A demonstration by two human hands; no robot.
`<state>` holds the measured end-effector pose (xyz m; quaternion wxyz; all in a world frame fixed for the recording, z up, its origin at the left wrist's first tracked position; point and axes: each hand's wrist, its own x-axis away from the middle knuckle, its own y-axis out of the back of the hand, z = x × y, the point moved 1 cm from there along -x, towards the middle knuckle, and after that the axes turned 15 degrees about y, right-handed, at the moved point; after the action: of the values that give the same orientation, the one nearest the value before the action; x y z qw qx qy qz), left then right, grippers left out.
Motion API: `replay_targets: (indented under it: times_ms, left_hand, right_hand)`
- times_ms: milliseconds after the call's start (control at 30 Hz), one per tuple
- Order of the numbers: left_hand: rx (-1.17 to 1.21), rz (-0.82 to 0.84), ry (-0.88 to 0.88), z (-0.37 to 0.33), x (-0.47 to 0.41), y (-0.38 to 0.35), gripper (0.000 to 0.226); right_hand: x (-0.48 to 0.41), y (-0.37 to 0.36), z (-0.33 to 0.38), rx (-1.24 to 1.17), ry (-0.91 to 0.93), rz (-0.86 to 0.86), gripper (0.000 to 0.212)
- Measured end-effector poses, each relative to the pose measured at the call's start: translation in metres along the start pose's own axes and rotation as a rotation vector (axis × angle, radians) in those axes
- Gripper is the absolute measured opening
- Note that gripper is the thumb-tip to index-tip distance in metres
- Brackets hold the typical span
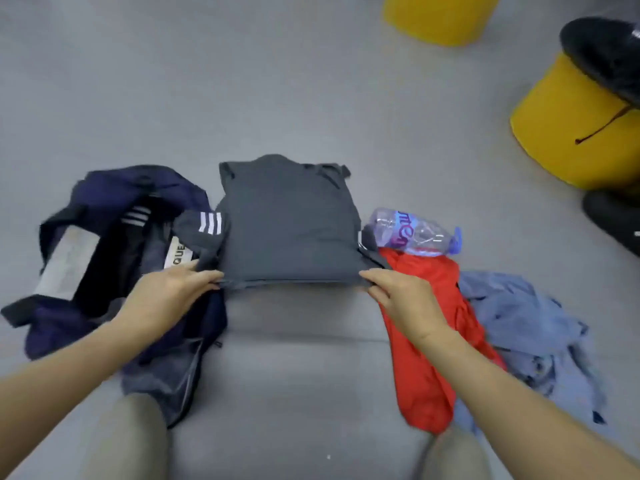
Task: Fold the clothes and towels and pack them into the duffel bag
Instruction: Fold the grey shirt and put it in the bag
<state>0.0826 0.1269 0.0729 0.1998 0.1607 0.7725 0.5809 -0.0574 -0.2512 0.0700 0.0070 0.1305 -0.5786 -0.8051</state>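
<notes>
1. Grey shirt (pixel 287 220): is lying folded into a flat rectangle on the floor (pixel 207 81), at frame centre, straight ahead of the person at 12 o'clock.
2. Left hand (pixel 169 292): is reaching in from 7 o'clock. Its grip is closing on the shirt's near left corner, thumb above and fingers below the edge.
3. Right hand (pixel 401 299): is reaching in from 5 o'clock. Its grip is pinching the shirt's near right corner between thumb and fingers.
4. Duffel bag (pixel 104 209): navy, is lying unzipped just beside the shirt at its 9 o'clock. Dark cloth and a white label (pixel 176 254) are showing inside.
5. Striped garment (pixel 204 226): dark with three white stripes, is resting across the bag's right rim and touching the shirt's left edge.
6. Red garment (pixel 429 341): is lying crumpled at the shirt's 4 o'clock, passing under the right wrist.
7. Blue shirt (pixel 526 323): is lying rumpled beside the red garment, at its 3 o'clock.
8. Bottle (pixel 412 232): clear plastic, crushed, is lying on its side at the grey shirt's 3 o'clock, touching the top of the red garment.
9. Drum (pixel 436 15): yellow, is standing far off at 1 o'clock.
10. Second drum (pixel 568 126): yellow, is standing at 2 o'clock, partly under a black object (pixel 602 53).
</notes>
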Motion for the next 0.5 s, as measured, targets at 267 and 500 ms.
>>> replay_targets:
  times_ms: [267,500]
  left_hand:
    - [-0.082,0.32,0.131,0.009,0.101,-0.146,0.048]
    - [-0.278,0.444,0.135,-0.006,0.122,-0.139,0.049]
  right_hand:
    - [0.111,-0.151,0.015,-0.063,-0.219,0.359,0.067]
    - [0.136,-0.156,0.039,0.081,-0.259,0.525,0.063]
